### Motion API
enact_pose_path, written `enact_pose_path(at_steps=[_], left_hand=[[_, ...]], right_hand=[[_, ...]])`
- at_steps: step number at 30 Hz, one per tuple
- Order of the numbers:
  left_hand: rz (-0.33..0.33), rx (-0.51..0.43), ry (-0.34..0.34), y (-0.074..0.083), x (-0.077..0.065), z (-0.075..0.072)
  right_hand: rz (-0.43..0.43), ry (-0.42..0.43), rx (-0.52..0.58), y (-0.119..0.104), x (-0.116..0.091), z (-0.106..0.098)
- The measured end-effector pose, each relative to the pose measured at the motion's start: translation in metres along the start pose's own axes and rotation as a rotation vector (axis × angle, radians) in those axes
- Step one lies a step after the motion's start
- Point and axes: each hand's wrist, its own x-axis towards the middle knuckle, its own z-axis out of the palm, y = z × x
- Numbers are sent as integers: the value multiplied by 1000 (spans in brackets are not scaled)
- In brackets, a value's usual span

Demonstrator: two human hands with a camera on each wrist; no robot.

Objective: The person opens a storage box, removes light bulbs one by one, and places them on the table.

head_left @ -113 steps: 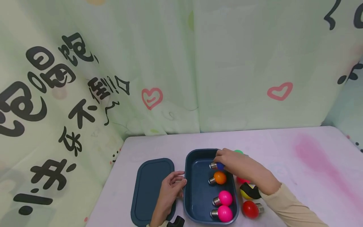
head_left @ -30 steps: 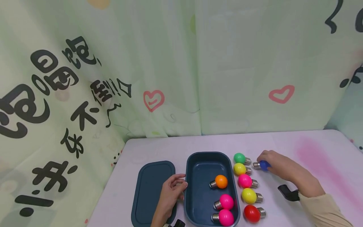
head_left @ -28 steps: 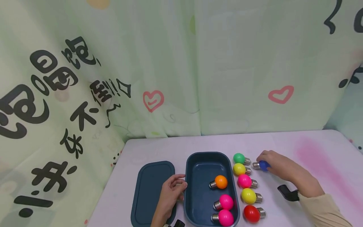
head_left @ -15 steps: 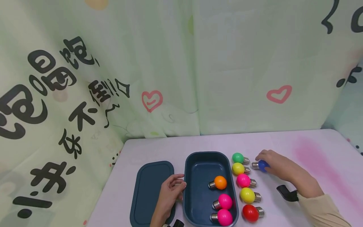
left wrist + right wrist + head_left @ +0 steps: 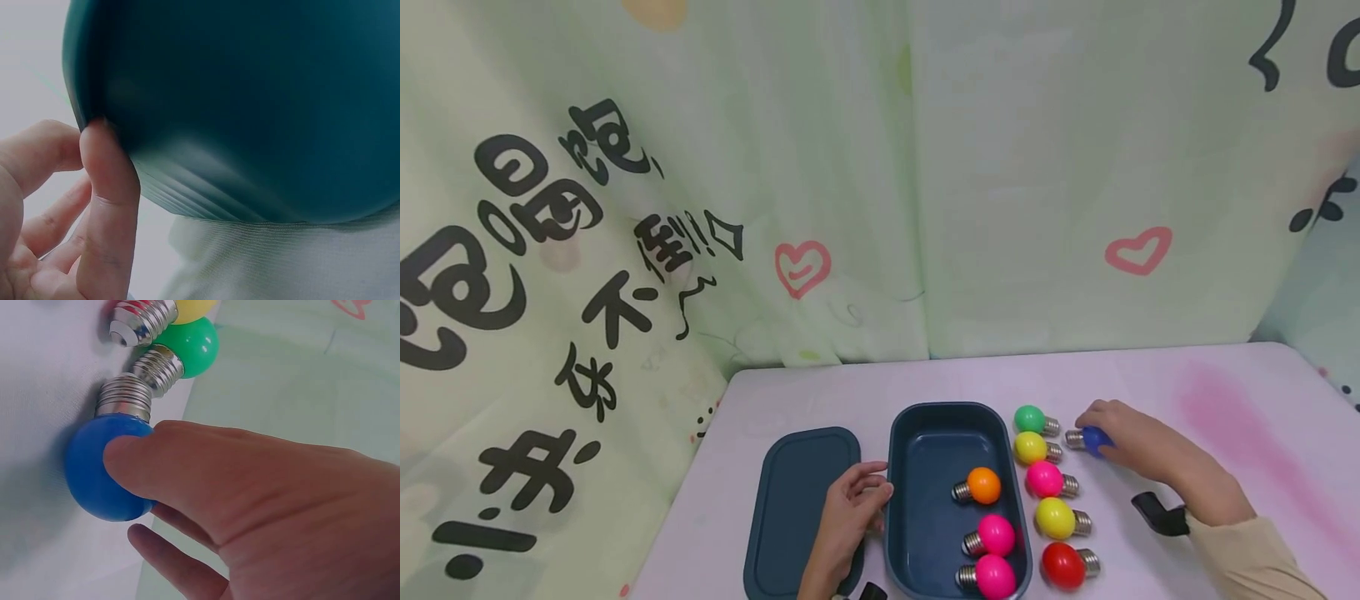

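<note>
To the right of a row of coloured bulbs, my right hand [image 5: 1138, 437] holds a blue light bulb [image 5: 1093, 442] low at the table, its metal screw base pointing left. In the right wrist view the thumb lies on the round part of that bulb [image 5: 100, 465]; the fingers behind it are partly hidden. My left hand [image 5: 850, 517] pinches the left rim of a dark blue box [image 5: 925, 500]. The left wrist view shows its fingertips at the edge of the box [image 5: 250, 112]. Inside the box lie an orange bulb [image 5: 983, 485] and two pink bulbs [image 5: 996, 534].
A flat dark blue lid [image 5: 797, 500] lies left of the box, partly behind my left hand. Along the box's right side sit a green bulb [image 5: 1029, 418], two yellow bulbs [image 5: 1056, 517], a pink bulb [image 5: 1044, 478] and a red bulb [image 5: 1063, 566]. A printed curtain [image 5: 1015, 167] hangs behind the table.
Since the earliest frame, my right hand has carried the blue bulb from inside the box to the table right of the bulb row. Over the last second both hands stay nearly still.
</note>
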Motion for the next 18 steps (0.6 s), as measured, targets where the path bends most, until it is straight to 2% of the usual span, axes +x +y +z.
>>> enact_pose_path(at_steps=[9, 18], left_hand=[[-13, 7, 4, 0, 1, 1], [-27, 17, 6, 0, 1, 1]], right_hand=[[-34, 37, -8, 2, 0, -1], [-13, 46, -11, -15, -1, -9]])
